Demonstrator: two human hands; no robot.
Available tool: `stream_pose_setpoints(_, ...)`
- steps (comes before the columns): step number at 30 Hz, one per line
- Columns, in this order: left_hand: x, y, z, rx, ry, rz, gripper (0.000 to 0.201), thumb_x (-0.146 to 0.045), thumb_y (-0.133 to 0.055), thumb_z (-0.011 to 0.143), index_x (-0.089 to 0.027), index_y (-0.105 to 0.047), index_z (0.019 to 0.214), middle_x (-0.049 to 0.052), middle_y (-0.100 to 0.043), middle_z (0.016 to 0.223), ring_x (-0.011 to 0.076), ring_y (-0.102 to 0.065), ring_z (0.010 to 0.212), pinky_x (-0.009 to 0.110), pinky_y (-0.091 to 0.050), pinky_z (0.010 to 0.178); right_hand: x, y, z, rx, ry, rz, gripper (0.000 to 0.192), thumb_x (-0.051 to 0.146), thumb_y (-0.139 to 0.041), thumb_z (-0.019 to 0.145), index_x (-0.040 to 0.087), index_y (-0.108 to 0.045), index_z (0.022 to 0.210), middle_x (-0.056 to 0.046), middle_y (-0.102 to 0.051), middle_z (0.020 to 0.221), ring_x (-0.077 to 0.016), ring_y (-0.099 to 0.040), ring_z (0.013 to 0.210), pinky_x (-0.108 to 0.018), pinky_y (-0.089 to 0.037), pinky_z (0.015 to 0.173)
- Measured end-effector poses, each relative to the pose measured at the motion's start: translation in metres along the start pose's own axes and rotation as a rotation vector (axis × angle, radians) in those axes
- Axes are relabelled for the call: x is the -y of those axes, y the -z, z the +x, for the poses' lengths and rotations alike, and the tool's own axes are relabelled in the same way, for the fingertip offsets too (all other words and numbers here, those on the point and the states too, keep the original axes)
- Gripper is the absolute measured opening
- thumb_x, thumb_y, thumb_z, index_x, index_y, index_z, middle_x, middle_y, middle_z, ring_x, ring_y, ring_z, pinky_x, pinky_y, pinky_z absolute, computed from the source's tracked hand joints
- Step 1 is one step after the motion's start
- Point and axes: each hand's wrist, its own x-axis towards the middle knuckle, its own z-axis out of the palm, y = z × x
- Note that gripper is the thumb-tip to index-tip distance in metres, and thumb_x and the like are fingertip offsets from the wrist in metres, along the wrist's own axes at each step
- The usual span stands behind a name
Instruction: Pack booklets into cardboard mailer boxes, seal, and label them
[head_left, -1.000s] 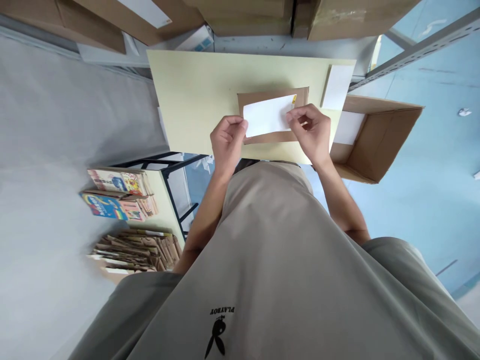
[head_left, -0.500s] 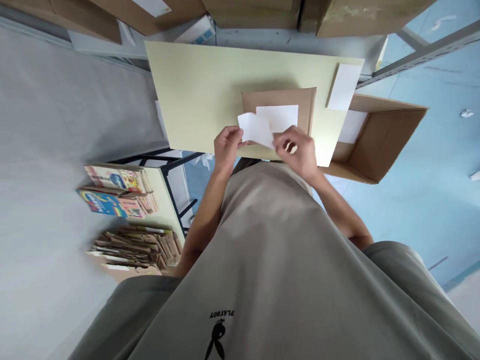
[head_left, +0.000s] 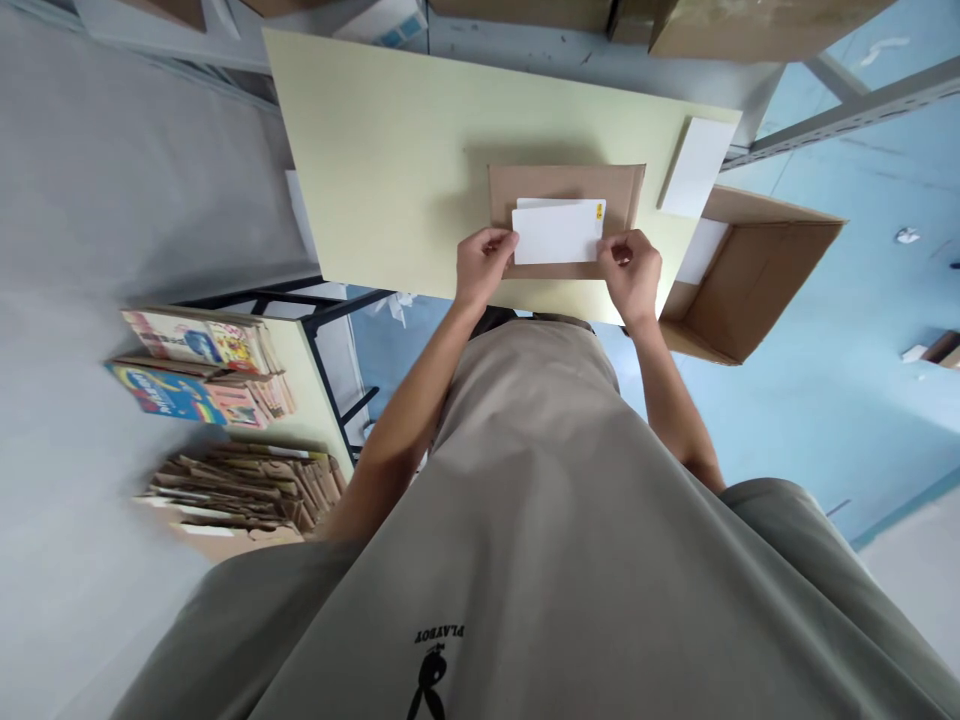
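My left hand (head_left: 484, 262) pinches the left edge of a white rectangular label (head_left: 556, 238) with rounded corners. The fingers of my right hand (head_left: 631, 270) are closed on its lower right corner. The label is stretched flat between them, over a flat brown cardboard box (head_left: 502, 182). Another white label (head_left: 559, 203) on the box shows only as a thin strip above the held one. A small yellow mark (head_left: 601, 211) sits at the upper right corner; which label bears it, I cannot tell. Whether the held label touches the box is also unclear.
The box rests on a pale yellow tabletop (head_left: 375, 150). A white stack (head_left: 700, 166) lies at its right end, beside an open cardboard box (head_left: 765, 280). Folded cardboard (head_left: 240, 485) and printed cartons (head_left: 195, 365) stand at left. More boxes (head_left: 750, 25) line the far shelf.
The label, bent and tilted before, is now flat and squared over the box. My right hand has moved to its lower right corner, and my left hand has shifted right.
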Motion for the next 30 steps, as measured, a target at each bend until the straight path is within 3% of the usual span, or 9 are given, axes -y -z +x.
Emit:
stream_pose_setpoints(4, 0.005, -0.009, 0.007, -0.033, -0.077, 0.09, 0.05, -0.075, -0.084, 0.101, -0.027, -0.078, 0.088, 0.004, -0.081, 0.085, 0.0239, -0.081, 0.093, 0.036, -0.067, 0.088, -0.019, -0.011, 0.009, -0.036, -0.005, -0.135, 0.04, 0.063, -0.068, 0.117, 0.025, -0.075, 0.108, -0.011, -0.079, 0.109, -0.029, -0.078, 0.106, -0.052, -0.068, 0.106)
stream_pose_setpoints(9, 0.007, -0.013, 0.005, -0.057, -0.096, 0.12, 0.046, -0.071, -0.082, 0.105, -0.027, -0.078, 0.09, 0.004, -0.082, 0.086, 0.0236, -0.08, 0.094, 0.035, -0.065, 0.089, -0.018, -0.017, 0.006, -0.022, -0.031, -0.16, 0.047, 0.068, -0.062, 0.12, 0.023, -0.075, 0.114, -0.016, -0.079, 0.122, -0.0339, -0.079, 0.114, -0.058, -0.068, 0.108)
stream_pose_setpoints(16, -0.011, -0.013, -0.005, -0.067, -0.135, 0.146, 0.04, -0.065, -0.081, 0.108, -0.029, -0.078, 0.092, 0.004, -0.081, 0.088, 0.0246, -0.08, 0.099, 0.035, -0.064, 0.093, -0.026, -0.018, 0.007, -0.04, 0.081, -0.274, 0.043, 0.062, -0.059, 0.122, 0.022, -0.076, 0.118, -0.014, -0.077, 0.117, -0.0343, -0.079, 0.117, -0.059, -0.069, 0.109)
stream_pose_setpoints(22, -0.008, -0.014, -0.005, -0.076, -0.156, 0.134, 0.04, -0.065, -0.081, 0.109, -0.029, -0.077, 0.092, 0.004, -0.08, 0.088, 0.0246, -0.079, 0.099, 0.036, -0.064, 0.094, -0.035, -0.023, 0.009, -0.047, 0.03, -0.272, 0.039, 0.058, -0.062, 0.122, 0.022, -0.075, 0.114, -0.016, -0.076, 0.119, -0.0349, -0.079, 0.117, -0.059, -0.067, 0.109)
stream_pose_setpoints(30, -0.005, -0.016, -0.001, -0.098, -0.153, 0.138, 0.041, -0.065, -0.081, 0.109, -0.03, -0.075, 0.089, 0.004, -0.08, 0.086, 0.0255, -0.08, 0.098, 0.038, -0.065, 0.094, -0.022, -0.025, 0.007, -0.058, -0.008, -0.267, 0.035, 0.054, -0.06, 0.123, 0.023, -0.073, 0.112, -0.017, -0.076, 0.123, -0.0364, -0.078, 0.119, -0.061, -0.067, 0.11)
